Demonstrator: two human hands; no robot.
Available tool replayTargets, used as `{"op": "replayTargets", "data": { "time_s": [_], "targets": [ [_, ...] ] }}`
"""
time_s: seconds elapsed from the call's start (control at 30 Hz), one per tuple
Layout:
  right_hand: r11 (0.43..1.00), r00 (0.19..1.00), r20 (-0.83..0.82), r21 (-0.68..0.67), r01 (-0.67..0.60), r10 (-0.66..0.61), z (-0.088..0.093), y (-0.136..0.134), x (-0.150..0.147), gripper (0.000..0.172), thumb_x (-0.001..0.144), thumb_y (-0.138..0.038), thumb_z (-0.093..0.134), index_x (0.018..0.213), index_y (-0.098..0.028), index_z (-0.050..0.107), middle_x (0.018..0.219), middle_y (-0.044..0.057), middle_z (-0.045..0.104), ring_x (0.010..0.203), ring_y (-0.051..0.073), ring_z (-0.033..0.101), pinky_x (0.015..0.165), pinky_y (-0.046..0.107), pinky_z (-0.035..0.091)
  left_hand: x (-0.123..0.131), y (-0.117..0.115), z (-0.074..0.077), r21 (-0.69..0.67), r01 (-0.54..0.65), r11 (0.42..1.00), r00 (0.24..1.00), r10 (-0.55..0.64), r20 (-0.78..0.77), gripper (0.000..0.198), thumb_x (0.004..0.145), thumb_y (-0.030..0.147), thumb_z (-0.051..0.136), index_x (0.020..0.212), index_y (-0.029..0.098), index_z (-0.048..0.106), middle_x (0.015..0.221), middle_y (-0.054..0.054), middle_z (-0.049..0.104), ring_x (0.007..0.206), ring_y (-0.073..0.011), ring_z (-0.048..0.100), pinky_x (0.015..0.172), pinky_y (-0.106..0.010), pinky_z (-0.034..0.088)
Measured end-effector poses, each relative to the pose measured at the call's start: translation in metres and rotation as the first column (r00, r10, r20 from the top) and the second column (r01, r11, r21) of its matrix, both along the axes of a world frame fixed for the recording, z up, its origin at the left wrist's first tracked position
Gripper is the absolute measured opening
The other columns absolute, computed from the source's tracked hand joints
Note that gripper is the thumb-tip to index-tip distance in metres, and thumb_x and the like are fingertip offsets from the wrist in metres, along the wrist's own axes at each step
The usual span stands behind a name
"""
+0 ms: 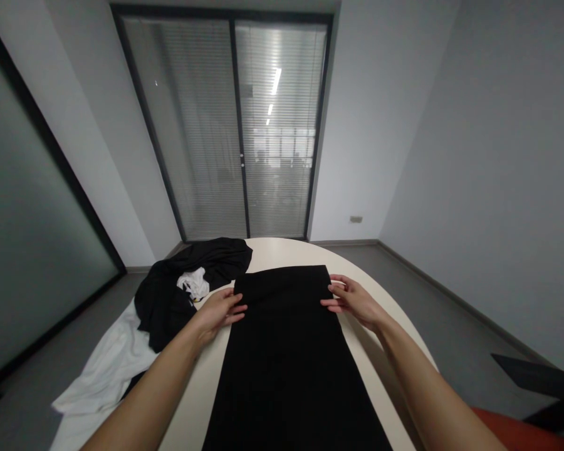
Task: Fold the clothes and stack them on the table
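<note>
A black garment [291, 357] lies in a long, smooth strip, its straight far edge away from me and its near end running out of the picture. Its exact kind cannot be told. My left hand [220, 313] is at the far left corner, fingertips over the side edge and fingers curled on the cloth. At the opposite corner, my right hand [352, 302] pinches the right side edge, some fingers on top and others beside it. The undersides of both grips are hidden.
The garment rests on a cream round-edged table [282, 248]. At left lie a crumpled black cloth [164, 307], a small white bundle [195, 283] and a white cloth [108, 363] hanging over the edge. An orange-red seat [512, 429] stands at lower right. Blinds-covered glass doors [235, 125] are beyond.
</note>
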State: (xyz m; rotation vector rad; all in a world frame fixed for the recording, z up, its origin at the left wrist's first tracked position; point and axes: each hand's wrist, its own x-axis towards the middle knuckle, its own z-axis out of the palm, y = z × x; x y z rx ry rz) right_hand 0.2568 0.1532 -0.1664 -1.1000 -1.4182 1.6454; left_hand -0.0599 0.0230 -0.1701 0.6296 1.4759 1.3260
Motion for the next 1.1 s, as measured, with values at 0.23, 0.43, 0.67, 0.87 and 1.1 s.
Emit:
{"op": "replayTargets", "data": {
  "time_s": [0.23,0.43,0.67,0.87,1.1],
  "targets": [
    [0.999,0.999,0.023,-0.029,-0.041,0.041,0.003,-0.001,0.009,0.031,0.085,-0.025,0.072,0.11,-0.021,0.055,0.098,0.005,0.065,0.092,0.024,0.074,0.071,0.029,0.063,-0.002,-0.007,0.005,-0.014,-0.017,1.0,0.995,0.019,0.098,0.054,0.084,0.02,0.075,0.133,0.023,0.052,0.134,-0.015,0.054,0.101,-0.0291,0.072,0.081,-0.044,0.062],
    [0.991,0.991,0.014,-0.004,-0.133,0.133,0.002,-0.001,0.011,0.021,0.083,-0.027,0.074,0.099,-0.02,0.062,0.096,0.004,0.067,0.099,0.021,0.071,0.078,0.029,0.059,-0.006,-0.008,0.004,0.01,0.047,0.999,0.994,-0.047,0.097,0.042,0.085,0.022,0.072,0.125,0.024,0.058,0.134,-0.013,0.057,0.106,-0.0284,0.07,0.079,-0.039,0.06],
    [0.953,0.991,0.028,0.271,-0.136,0.133,0.001,0.0,0.001,0.045,0.077,-0.054,0.076,0.106,-0.02,0.067,0.114,0.007,0.069,0.105,0.02,0.066,0.094,0.034,0.053,-0.001,-0.005,0.003,0.282,0.097,0.955,0.995,-0.087,-0.047,0.035,0.078,0.036,0.077,0.107,0.024,0.063,0.124,-0.007,0.065,0.115,-0.0229,0.063,0.093,-0.036,0.054],
    [0.94,0.985,-0.035,0.308,-0.148,0.167,0.001,0.0,0.003,0.05,0.074,-0.056,0.078,0.108,-0.021,0.069,0.116,0.007,0.068,0.106,0.02,0.064,0.098,0.035,0.052,-0.003,-0.006,-0.003,0.352,0.135,0.926,0.99,-0.114,-0.082,0.039,0.074,0.041,0.081,0.105,0.024,0.065,0.122,-0.005,0.065,0.115,-0.023,0.061,0.095,-0.036,0.053],
    [0.938,0.978,-0.177,0.343,-0.046,0.112,0.005,-0.001,0.006,0.048,0.079,-0.05,0.077,0.12,-0.028,0.066,0.15,0.005,0.047,0.128,0.024,0.053,0.106,0.041,0.049,-0.001,-0.006,0.005,0.512,0.155,0.845,0.978,-0.058,-0.199,0.052,0.074,0.045,0.082,0.118,0.022,0.065,0.128,-0.006,0.062,0.123,-0.025,0.055,0.108,-0.038,0.044]
  ]
}}
